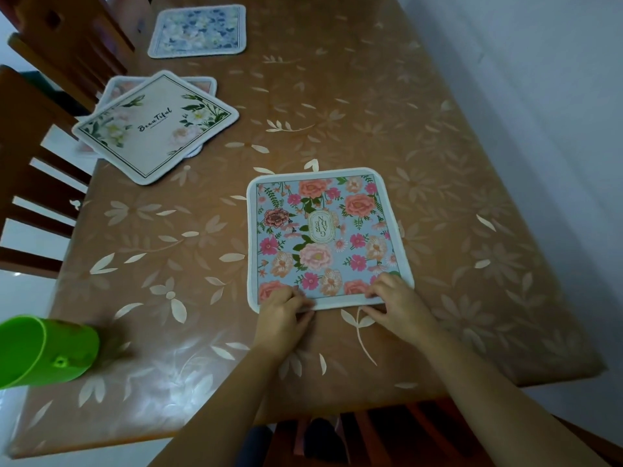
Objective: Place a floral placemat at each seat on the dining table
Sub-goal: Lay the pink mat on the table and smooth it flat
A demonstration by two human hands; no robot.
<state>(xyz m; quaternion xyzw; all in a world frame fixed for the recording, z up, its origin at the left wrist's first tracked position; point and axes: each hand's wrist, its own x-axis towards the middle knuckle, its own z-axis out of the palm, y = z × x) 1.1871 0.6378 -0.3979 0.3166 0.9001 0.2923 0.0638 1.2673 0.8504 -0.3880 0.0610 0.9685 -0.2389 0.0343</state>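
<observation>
A blue placemat with pink and peach flowers (pixel 323 237) lies flat on the dining table (pixel 438 163) in front of me. My left hand (pixel 285 315) pinches its near left edge. My right hand (pixel 396 301) grips its near right corner. At the left side, a white "Beautiful" placemat (pixel 155 126) lies skewed on top of a pinkish placemat (pixel 202 85). A blue-and-white floral placemat (pixel 199 31) lies flat at the far left.
A green plastic cup (pixel 43 352) lies on its side at the table's near left. Wooden chairs (pixel 37 183) stand along the left side, and another chair (pixel 371 433) is under the near edge. A pale wall (pixel 539 79) runs along the right.
</observation>
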